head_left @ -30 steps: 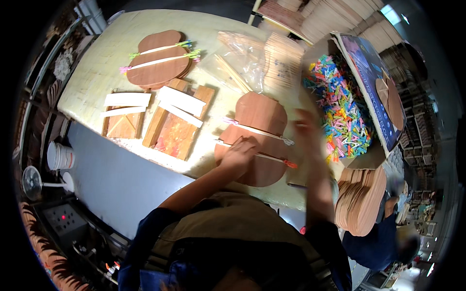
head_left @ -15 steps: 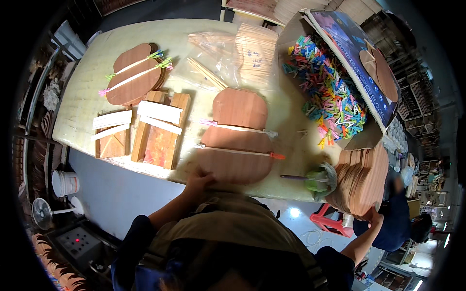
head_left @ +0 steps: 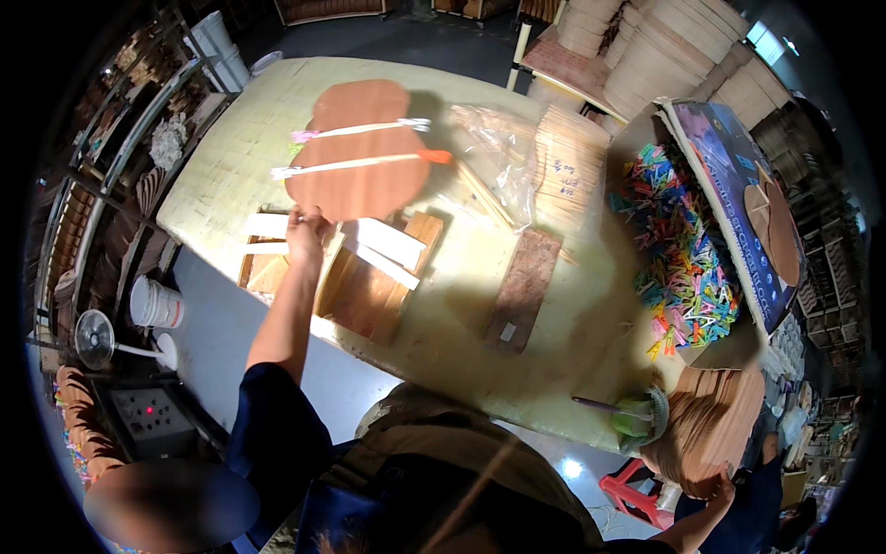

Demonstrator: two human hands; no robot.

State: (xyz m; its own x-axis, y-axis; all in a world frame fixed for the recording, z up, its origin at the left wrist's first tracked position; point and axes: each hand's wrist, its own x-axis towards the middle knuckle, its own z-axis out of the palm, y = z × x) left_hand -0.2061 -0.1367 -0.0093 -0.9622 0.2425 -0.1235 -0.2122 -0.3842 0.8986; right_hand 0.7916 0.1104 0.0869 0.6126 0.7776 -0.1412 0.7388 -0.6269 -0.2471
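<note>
My left hand (head_left: 309, 231) is closed on the lower edge of a guitar-shaped wood panel (head_left: 365, 189) at the far left of the table. Two pale wood strips (head_left: 360, 166) lie across the panel, with clothespins (head_left: 434, 156) at their ends. Beneath it, other clipped panels are mostly hidden; a pink and a green clothespin peek out at its left. At the lower right, my right hand (head_left: 723, 491) has its fingers bent around the near edge of a stack of similar guitar-shaped panels (head_left: 706, 420). How many panels it grips is hidden.
Wooden jigs (head_left: 374, 291) with white strips stand below my left hand. A flat brown board (head_left: 524, 291) lies mid-table beside bagged wood sticks (head_left: 568, 171). A carton of colourful clothespins (head_left: 683, 258) stands at right, near a green container (head_left: 637, 417). A red stool (head_left: 632, 494) is below.
My left hand has carried the clipped panel from the table's middle to the far left, over the other clipped panels. The brown board is now uncovered. My right hand stays at the stack.
</note>
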